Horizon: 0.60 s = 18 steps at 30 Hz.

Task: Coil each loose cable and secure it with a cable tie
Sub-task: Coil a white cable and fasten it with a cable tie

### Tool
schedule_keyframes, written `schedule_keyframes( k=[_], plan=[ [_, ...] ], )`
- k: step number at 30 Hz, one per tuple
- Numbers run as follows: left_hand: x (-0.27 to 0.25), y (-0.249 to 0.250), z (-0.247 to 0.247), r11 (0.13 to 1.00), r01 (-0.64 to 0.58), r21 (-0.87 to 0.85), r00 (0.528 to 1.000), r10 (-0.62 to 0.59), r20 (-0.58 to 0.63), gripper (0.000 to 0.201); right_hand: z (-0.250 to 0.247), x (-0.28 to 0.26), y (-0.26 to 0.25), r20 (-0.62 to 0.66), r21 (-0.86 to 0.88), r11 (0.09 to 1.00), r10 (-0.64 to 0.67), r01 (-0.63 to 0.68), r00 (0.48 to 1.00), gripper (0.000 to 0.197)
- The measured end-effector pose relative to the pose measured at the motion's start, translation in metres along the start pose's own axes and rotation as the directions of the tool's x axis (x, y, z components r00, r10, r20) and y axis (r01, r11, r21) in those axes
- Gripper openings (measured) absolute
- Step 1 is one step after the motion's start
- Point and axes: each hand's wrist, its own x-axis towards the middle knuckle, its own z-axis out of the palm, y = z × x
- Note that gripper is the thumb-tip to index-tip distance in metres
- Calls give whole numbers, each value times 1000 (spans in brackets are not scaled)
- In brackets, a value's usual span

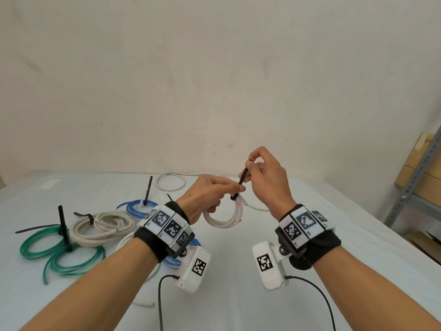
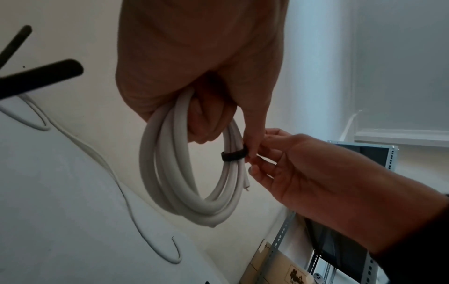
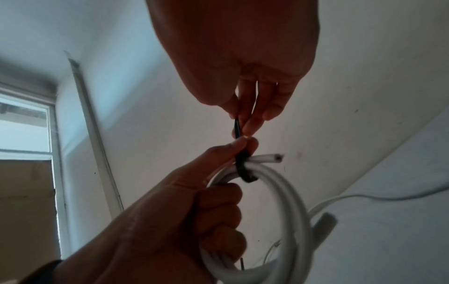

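Cinching time: left hand point(image 1: 207, 194) grips the coiled white round cable point(image 1: 225, 217) above the surface and pinches the black plastic cable tie point(image 1: 241, 183); right hand point(image 1: 267, 177) pinches its tail, so I'd pull straight and snug, not crushing.

White coil point(image 1: 225, 217) smooth plastic sheath; black tie point(image 1: 241, 181) matt plastic; table point(image 1: 310, 235) matt.

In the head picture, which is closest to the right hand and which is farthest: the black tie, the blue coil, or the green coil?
From the right hand:
1. Black tie, pinched in its fingers, looped around the white coil that the left hand holds.
2. Blue coil, on the table behind the left wrist.
3. Green coil, far left on the table.
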Motion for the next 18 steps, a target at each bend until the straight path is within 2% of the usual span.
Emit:
schedule_keyframes(
  k=[5, 8, 12, 15, 18],
  plan=[
    [2, -6, 4, 997, 19, -78, 1000, -19, 10, 23, 10, 6, -7, -69, 39, 999, 4, -2, 998, 17],
    [4, -2, 4, 997, 20, -69, 1000, -19, 9, 25, 9, 7, -10, -88, 100, 995, 4, 5, 996, 13],
    [5, -6, 0, 994, 23, -103, 1000, -23, 6, 22, 9, -2, -14, -41, 202, 979, -3, 12, 999, 12],
    [5, -10, -3, 987, 40, -156, 998, -34, 46, 14, 11, -10, -16, -26, 162, 984, -68, 71, 997, 15],
    [5, -10, -5, 981, 43, -190, 997, -32, 64, 16, 11, -15, -18, -25, 156, 984, -84, 87, 996, 17]
  ],
)
